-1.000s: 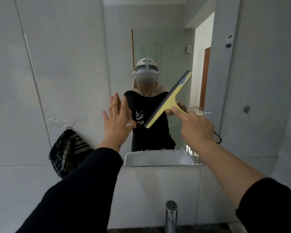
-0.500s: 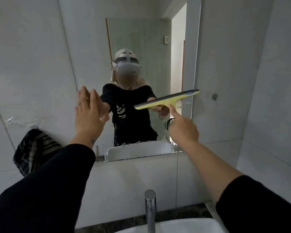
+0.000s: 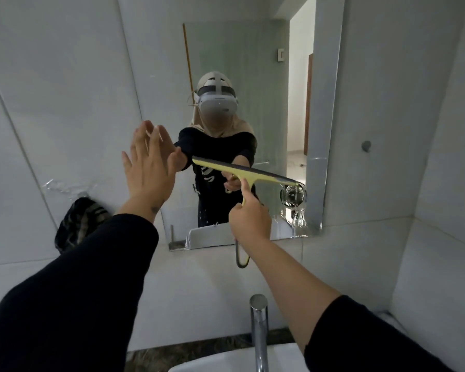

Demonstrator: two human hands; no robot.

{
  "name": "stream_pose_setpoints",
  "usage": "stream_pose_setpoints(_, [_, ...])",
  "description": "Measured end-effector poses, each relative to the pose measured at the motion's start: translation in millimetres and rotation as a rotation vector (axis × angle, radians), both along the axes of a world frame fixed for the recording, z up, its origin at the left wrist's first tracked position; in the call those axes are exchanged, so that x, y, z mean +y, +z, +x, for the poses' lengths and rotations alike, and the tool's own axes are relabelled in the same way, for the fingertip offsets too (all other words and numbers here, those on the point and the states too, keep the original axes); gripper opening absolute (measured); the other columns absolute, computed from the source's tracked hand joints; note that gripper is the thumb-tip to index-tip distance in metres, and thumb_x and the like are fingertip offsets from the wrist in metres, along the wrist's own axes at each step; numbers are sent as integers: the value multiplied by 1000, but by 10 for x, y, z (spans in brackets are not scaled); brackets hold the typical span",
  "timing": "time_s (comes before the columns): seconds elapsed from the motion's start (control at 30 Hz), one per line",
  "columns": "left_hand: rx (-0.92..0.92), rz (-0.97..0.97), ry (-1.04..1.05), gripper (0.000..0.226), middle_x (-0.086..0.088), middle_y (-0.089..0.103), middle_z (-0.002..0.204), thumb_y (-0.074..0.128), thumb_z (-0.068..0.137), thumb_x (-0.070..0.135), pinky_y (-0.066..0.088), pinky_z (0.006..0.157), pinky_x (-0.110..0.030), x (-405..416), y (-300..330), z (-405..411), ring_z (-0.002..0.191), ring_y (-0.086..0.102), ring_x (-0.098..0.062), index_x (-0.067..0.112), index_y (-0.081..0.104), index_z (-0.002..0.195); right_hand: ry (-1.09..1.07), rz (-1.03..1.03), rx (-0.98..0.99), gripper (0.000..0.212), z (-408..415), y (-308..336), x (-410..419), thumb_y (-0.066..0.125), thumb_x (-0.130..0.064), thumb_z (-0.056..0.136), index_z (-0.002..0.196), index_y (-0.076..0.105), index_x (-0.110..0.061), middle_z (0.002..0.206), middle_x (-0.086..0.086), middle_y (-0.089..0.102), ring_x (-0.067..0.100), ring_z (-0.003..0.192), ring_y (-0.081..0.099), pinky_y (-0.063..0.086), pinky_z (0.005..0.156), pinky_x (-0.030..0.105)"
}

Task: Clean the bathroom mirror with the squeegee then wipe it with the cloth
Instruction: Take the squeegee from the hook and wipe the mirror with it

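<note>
Squeegee (image 3: 246, 175) blade now lower on mirror (image 3: 242, 76), right hand (image 3: 250, 220) gripping

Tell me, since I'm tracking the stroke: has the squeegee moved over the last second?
Yes. The squeegee has swung from steeply tilted to near level and dropped toward the mirror's bottom edge.
</note>
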State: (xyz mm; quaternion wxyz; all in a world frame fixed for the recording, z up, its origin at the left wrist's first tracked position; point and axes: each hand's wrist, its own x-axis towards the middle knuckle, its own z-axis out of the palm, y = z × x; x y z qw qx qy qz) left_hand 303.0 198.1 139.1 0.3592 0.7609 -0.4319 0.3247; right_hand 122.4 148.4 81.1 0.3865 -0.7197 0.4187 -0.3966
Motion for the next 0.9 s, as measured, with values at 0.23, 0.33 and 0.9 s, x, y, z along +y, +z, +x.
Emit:
stream_pose_setpoints(0.23, [-8, 2, 18, 63, -5, -1, 160, 42, 96, 35, 9, 115, -56, 34, 65, 64, 147, 4, -25, 19, 13, 150, 35, -114, 32, 67, 392, -98, 221, 38, -9, 95, 148, 21, -46, 73, 1, 56, 14, 59, 49, 40, 49, 27])
stream_pose_setpoints(0.33, [-18, 31, 33, 64, -5, -3, 160, 42, 97, 35, 8, 116, -56, 22, 12, 89, 147, 0, -23, 18, 11, 150, 57, -149, 66, 71, 480, -140, 276, 38, -6, 92, 147, 21, -48, 73, 1, 54, 19, 65, 52, 42, 54, 31])
stream_pose_setpoints(0.9, [-1, 174, 59, 80, -7, -12, 159, 50, 93, 43, 9, 116, -57, -110, -509, -105, 147, -5, -25, 25, -1, 151, -8, -673, 744, 82, -145, -124, -147, 43, -1, 87, 147, 15, -49, 84, 3, 43, 23, 66, 42, 29, 52, 31])
